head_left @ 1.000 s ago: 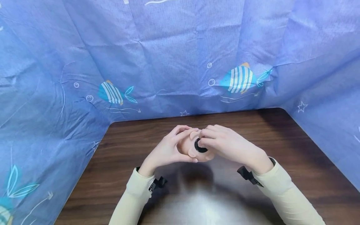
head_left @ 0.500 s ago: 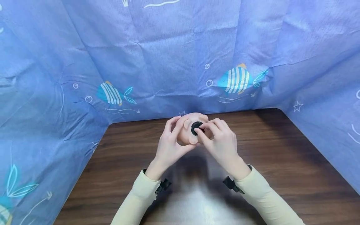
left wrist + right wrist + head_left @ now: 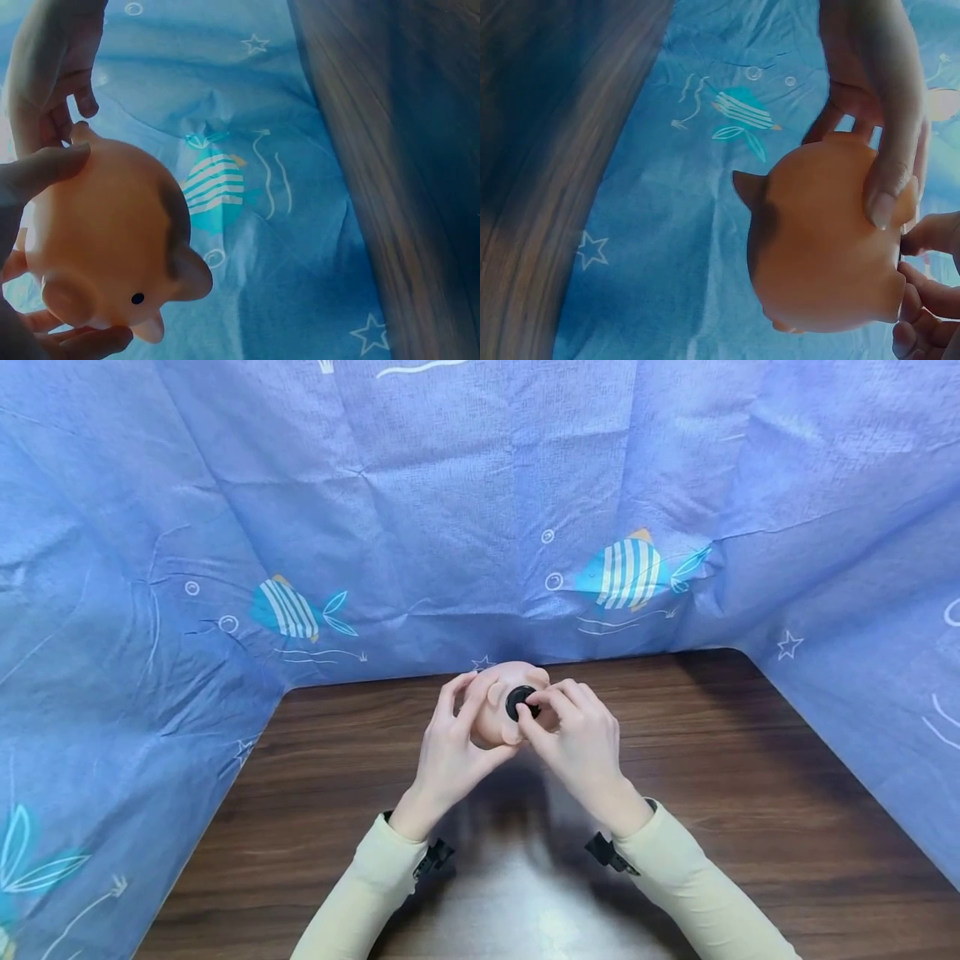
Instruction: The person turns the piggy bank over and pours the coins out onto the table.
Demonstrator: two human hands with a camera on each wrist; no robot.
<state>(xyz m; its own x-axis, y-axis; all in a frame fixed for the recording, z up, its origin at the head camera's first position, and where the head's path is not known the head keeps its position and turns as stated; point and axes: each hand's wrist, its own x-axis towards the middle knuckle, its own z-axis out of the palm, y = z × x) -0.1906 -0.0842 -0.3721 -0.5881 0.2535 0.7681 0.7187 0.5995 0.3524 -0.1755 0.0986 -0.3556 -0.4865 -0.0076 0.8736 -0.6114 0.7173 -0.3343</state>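
Note:
A pink piggy bank (image 3: 489,720) is held off the table, its feet and underside turned toward the head camera. Set in that underside is a round black plug (image 3: 513,704). My left hand (image 3: 446,752) grips the pig's body from the left, thumb below and fingers above. With thumb and fingertips, my right hand (image 3: 581,747) pinches the middle of the plug and partly covers it. In the left wrist view the piggy bank (image 3: 112,217) shows its snout, ears and one black eye. The right wrist view shows the rounded body (image 3: 825,240), the left thumb pressed against it.
Beneath the hands is a dark wood-grain table (image 3: 337,793), with glare near its front. A blue cloth (image 3: 442,510) printed with fish and stars hangs around the back and sides, close behind the hands. A black strap with a small camera (image 3: 435,857) sits on each wrist.
Both hands have raised the piggy bank away from me and tilted its underside up more. The right hand has turned, its fingers now pinching the plug's centre. Little moved in the last half second.

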